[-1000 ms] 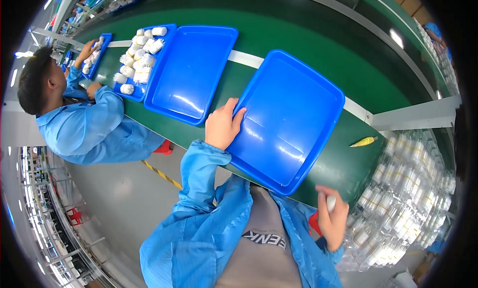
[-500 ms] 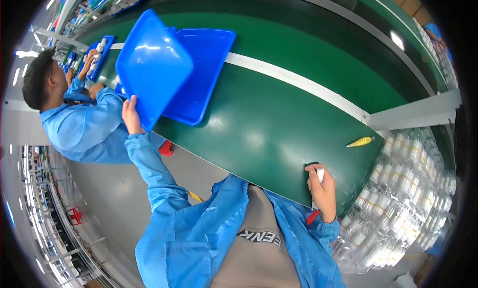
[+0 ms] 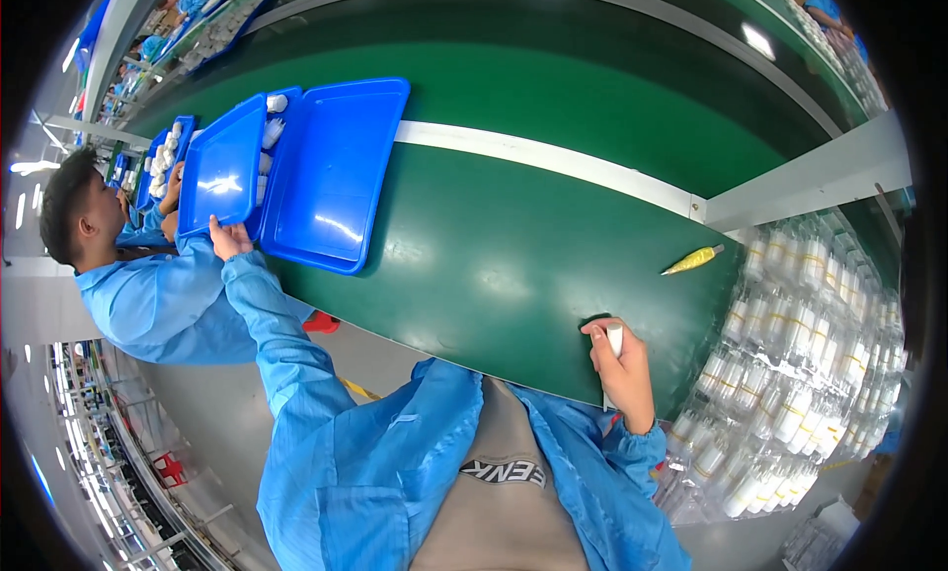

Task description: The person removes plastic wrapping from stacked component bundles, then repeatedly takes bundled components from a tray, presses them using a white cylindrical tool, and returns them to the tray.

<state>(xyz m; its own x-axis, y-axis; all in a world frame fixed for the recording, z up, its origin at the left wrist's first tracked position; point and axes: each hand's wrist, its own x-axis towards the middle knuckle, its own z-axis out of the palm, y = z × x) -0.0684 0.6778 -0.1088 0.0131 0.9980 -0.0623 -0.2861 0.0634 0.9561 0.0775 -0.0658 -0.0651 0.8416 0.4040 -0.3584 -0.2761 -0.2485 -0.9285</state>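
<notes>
Left hand [image 3: 229, 239] is stretched far out to the person's left, fingers clamped on the near edge of a blue tray [image 3: 221, 171], which sits tilted over the left rim of a second, larger blue tray [image 3: 334, 172] lying flat on the green conveyor belt [image 3: 513, 245]. The held tray looks bare inside, with a glare spot on its floor. Small white bottles [image 3: 271, 131] show in the gap between the two trays, and more white bottles [image 3: 158, 162] lie in another blue tray further left, by the co-worker.

Right hand [image 3: 622, 368] rests at the near edge of the belt, close to the body, fist closed around a white marker-like stick [image 3: 613, 338] that points up out of the grip. A yellow pen-shaped thing [image 3: 693, 261] lies on the belt well apart from that hand, near the right end by a grey metal bar [image 3: 800, 181].

A white stripe [image 3: 543, 156] crosses the belt just right of the big tray. Bagged clear bottles with white caps [image 3: 790, 373] are stacked to the right of the belt, just beside the right hand. A co-worker in a blue coat [image 3: 148, 294] stands at the left, one hand [image 3: 174, 188] up at the trays, close behind the held tray; whether it touches it, cannot tell
</notes>
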